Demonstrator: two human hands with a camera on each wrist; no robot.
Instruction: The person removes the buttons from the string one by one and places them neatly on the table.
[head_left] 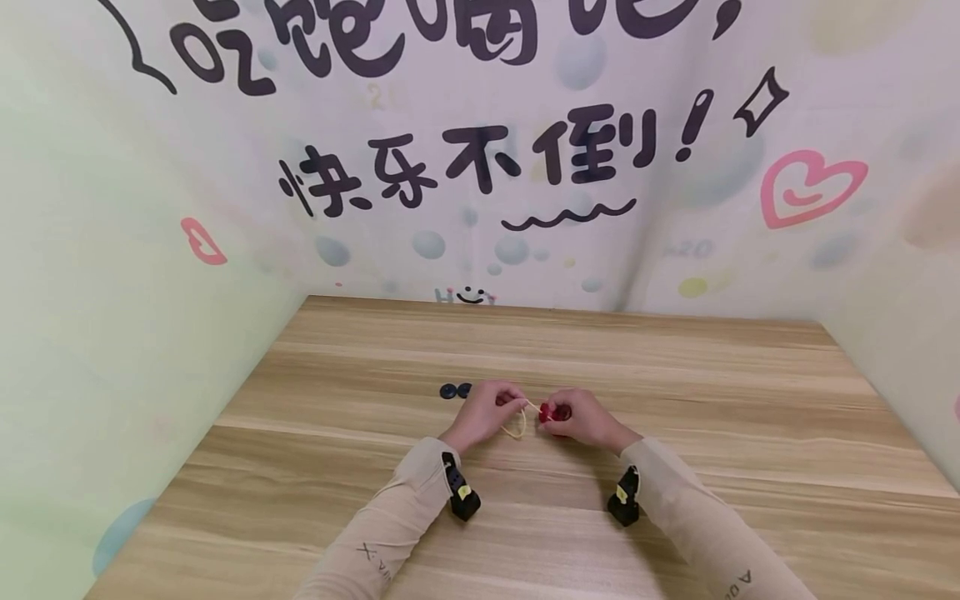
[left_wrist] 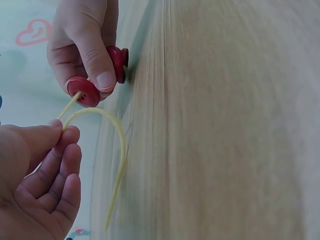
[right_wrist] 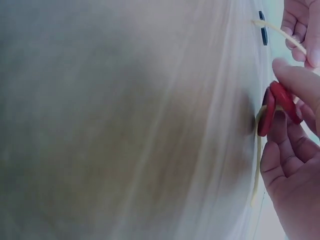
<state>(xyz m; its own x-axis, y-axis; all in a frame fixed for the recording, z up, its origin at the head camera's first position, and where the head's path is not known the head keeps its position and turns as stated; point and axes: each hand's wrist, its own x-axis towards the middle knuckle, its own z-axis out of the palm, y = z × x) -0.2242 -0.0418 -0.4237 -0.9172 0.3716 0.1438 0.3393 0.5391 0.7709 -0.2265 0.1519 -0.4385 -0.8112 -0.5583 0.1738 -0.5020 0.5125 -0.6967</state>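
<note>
Between thumb and forefinger my left hand (head_left: 486,410) pinches a yellow cord (left_wrist: 121,150), whose free end curves away in a loop. The cord runs through a round red button (left_wrist: 84,92) with small holes, which faces the left fingertips. My right hand (head_left: 585,418) grips the red buttons (right_wrist: 285,102), its thumb lying against them. More red pieces (left_wrist: 118,64) sit stacked behind the right thumb in the left wrist view, partly hidden by it. In the right wrist view, a tail of cord (right_wrist: 258,165) hangs beyond the buttons. Both hands are just above the table.
Two dark round buttons (head_left: 448,391) lie on the wooden table (head_left: 360,350) behind my left hand, which partly covers one. A printed cloth (head_left: 465,217) hangs along the table's back edge and sides. Each wrist carries a small black camera (head_left: 622,500).
</note>
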